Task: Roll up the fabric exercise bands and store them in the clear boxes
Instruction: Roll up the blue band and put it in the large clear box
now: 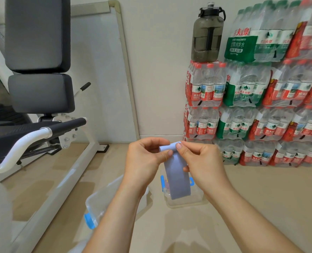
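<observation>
- We hold a grey-blue fabric band [176, 172] in the air in front of us, its top end curled over into the start of a roll and the rest hanging straight down.
- Our left hand [148, 157] pinches the band's upper left edge between thumb and fingers, closed tight on the fabric.
- Our right hand [199, 159] pinches the curled top edge with thumb and forefinger, the other fingers folded against the band's right side.
- Directly below the hanging end sits a clear box [186, 199] with blue latches on the floor; something pinkish shows inside, too hidden to name.
- A second clear box [96, 203] with a blue latch lies to the left, partly behind our left forearm.
- The floor [261, 207] is smooth, glossy beige tile.
- At the left stands a white-framed exercise machine [42, 88] with dark grey pads.
- A white board [106, 70] leans against the pale wall behind it.
- At the right, shrink-wrapped packs of bottled water [261, 110] are stacked against the wall, with a dark, smoky jug [207, 33] on top.
</observation>
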A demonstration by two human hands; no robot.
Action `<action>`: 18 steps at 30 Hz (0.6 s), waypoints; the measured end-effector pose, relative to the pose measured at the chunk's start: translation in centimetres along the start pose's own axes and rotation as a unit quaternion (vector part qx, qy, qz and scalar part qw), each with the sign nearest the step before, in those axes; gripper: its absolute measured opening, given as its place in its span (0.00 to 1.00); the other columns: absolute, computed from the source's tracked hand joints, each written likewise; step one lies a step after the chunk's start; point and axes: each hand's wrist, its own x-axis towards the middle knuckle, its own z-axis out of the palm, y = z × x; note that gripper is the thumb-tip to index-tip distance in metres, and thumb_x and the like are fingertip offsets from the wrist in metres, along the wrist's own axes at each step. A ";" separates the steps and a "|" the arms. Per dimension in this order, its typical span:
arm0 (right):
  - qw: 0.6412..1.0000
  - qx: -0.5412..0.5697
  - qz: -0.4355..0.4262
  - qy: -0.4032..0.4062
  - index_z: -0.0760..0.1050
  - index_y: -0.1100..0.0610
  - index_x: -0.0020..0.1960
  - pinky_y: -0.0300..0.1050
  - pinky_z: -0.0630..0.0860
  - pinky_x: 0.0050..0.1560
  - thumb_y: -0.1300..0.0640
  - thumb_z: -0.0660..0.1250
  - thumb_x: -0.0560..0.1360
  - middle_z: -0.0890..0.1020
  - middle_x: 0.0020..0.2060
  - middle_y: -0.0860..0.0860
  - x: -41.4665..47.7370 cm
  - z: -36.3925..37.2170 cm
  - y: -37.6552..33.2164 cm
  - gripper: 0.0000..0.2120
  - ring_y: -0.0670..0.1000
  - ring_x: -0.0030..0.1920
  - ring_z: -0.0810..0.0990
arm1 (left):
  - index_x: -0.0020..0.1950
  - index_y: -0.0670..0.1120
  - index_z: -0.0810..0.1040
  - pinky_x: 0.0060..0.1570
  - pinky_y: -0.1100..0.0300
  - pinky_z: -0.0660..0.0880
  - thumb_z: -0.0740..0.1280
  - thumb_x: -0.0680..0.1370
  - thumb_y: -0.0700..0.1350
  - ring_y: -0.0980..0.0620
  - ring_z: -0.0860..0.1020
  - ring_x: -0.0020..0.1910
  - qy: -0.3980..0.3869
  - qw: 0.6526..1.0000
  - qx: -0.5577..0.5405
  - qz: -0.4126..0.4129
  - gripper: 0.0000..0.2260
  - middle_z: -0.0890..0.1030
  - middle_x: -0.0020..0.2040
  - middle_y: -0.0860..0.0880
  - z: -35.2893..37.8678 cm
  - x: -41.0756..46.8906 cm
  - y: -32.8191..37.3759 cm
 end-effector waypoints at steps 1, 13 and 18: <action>1.000 -0.005 -0.009 0.005 0.82 0.36 0.42 0.55 0.81 0.43 0.53 0.68 0.75 0.86 0.38 0.47 -0.1 0.2 0.0 0.11 0.53 0.40 0.82 | 0.45 0.42 0.83 0.46 0.61 0.80 0.74 0.68 0.32 0.47 0.84 0.46 0.003 1.000 -0.001 0.001 0.09 0.86 0.43 0.44 0.0 0.0 0.0; 0.988 0.129 0.080 -0.002 0.82 0.52 0.44 0.44 0.78 0.42 0.61 0.74 0.70 0.87 0.38 0.49 0.2 -0.1 -0.5 0.05 0.49 0.42 0.85 | 0.48 0.40 0.83 0.36 0.61 0.79 0.71 0.74 0.45 0.49 0.84 0.39 -0.075 0.991 -0.076 -0.085 0.09 0.86 0.43 0.42 0.0 -0.3 0.7; 0.988 0.126 0.087 -0.027 0.82 0.51 0.50 0.30 0.72 0.29 0.60 0.70 0.73 0.85 0.39 0.48 0.0 -0.1 -0.9 0.07 0.38 0.32 0.80 | 0.46 0.41 0.84 0.47 0.53 0.81 0.75 0.70 0.42 0.45 0.84 0.43 -0.027 0.996 -0.045 -0.069 0.07 0.86 0.43 0.41 -0.2 0.0 0.4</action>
